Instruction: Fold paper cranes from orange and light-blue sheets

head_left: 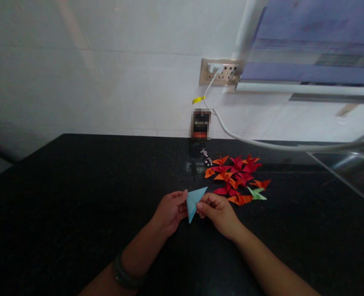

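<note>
A light blue piece of folded paper (193, 200) is held above the dark countertop, its creases making a pointed, triangular shape. My left hand (172, 211) pinches its left edge between thumb and fingers. On the other side, my right hand (218, 213) grips the right edge, thumb on top and fingers behind. The fingers partly hide the paper's back. Just beyond my right hand lie several folded paper cranes (237, 177) in red and orange, with a pale green paper crane (257, 193) at their right side.
Against the tiled wall stands a small pixelated object (201, 125), with a beaded strap (206, 157) in front of it. A white cable (256, 143) runs from the wall socket (220, 72) toward the right. The black countertop (77, 193) stretches widely to the left.
</note>
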Demonstrator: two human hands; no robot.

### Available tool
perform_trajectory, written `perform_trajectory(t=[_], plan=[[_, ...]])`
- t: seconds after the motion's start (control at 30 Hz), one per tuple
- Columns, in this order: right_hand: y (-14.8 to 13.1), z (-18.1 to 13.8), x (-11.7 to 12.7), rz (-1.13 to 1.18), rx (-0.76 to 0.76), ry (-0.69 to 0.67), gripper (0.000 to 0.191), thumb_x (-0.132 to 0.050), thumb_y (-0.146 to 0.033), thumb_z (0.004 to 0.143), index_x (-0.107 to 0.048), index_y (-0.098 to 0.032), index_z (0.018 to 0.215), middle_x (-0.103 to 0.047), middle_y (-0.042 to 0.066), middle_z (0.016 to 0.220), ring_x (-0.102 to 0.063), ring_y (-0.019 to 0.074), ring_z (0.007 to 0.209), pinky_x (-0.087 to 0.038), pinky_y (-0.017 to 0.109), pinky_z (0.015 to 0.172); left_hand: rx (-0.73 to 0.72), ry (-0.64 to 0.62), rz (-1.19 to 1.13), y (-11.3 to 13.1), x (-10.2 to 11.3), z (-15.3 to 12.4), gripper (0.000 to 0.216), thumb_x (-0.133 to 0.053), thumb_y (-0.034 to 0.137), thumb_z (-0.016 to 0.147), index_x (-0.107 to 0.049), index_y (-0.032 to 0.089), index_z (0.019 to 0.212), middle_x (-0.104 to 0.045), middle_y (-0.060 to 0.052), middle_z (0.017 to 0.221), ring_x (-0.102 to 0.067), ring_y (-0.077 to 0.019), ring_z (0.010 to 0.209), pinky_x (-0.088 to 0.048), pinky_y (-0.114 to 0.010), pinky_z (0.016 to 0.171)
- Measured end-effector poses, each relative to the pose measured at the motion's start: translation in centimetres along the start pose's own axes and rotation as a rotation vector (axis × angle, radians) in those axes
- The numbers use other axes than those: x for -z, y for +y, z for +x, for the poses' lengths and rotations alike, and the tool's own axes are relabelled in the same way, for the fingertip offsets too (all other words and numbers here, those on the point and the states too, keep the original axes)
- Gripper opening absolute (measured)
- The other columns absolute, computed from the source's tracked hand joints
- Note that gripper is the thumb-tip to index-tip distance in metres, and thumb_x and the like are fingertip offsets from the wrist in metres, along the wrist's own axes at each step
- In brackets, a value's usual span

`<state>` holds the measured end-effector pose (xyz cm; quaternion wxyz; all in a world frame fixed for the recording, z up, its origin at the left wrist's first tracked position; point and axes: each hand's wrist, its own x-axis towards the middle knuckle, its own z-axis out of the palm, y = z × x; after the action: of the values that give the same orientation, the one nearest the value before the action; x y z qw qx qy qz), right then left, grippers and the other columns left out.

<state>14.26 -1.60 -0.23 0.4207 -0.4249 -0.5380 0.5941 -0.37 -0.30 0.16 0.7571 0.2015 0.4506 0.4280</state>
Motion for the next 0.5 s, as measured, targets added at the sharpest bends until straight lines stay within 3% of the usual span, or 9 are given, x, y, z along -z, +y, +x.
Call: perform_trajectory(t=[0.37, 0.5], plan=[[-0.36, 0.03, -0.1, -0.023, 0.011, 0.025, 0.018, -0.061, -0.032, 0.069, -0.056, -0.015, 0.063, -0.054, -0.003, 0.053, -0.048, 0.007, 0.048, -0.039, 0.02, 0.049, 0.05, -0.042, -0.024, -0.19, 0.03, 0.18, 0.012, -0.057, 0.024, 0.073, -0.054, 0.012, 0.071, -0.059, -0.002, 0.06, -0.057, -0.0122, 0.052, -0.045, -0.027, 0.055], [-0.16, 0.24, 0.07, -0.036, -0.073, 0.099, 0.019, -0.06, -0.033, 0.068, -0.053, -0.015, 0.063, -0.052, -0.004, 0.052, -0.048, 0.007, 0.045, -0.04, 0.019, 0.045, -0.06, 0.022, 0.074, -0.14, -0.11, -0.07, 0.017, -0.062, 0.03, 0.068, -0.058, 0.013, 0.07, -0.06, -0.001, 0.06, -0.056, -0.0103, 0.053, -0.044, -0.025, 0.057]])
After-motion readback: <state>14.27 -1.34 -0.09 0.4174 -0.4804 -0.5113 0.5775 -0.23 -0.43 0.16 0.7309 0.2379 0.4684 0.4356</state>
